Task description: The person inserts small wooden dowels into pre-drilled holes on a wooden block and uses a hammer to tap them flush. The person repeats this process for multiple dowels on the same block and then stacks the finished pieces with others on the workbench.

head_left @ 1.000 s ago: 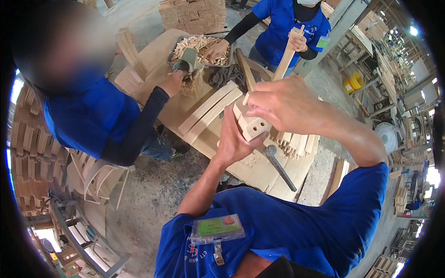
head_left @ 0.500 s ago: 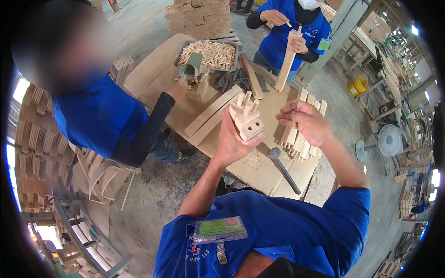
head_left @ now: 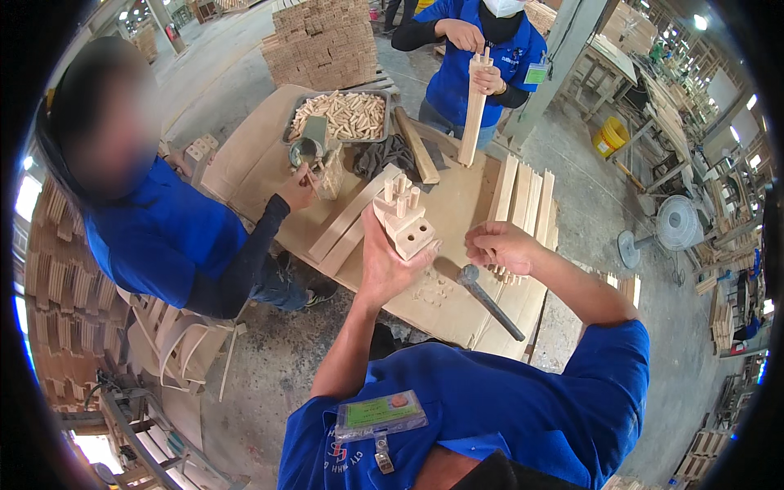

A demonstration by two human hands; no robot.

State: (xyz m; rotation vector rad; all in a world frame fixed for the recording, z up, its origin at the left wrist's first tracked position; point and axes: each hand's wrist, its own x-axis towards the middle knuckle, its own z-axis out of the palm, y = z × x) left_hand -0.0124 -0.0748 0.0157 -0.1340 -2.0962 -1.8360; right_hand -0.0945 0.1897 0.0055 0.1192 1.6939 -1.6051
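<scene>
The left hand [head_left: 384, 261] grips a small wooden block [head_left: 406, 224] bristling with dowels, raised above the surface [head_left: 253, 163]. It looks light and rigid; best held by its body. The right hand [head_left: 500, 245] is loosely clenched nearby, above a hammer [head_left: 490, 300].
</scene>
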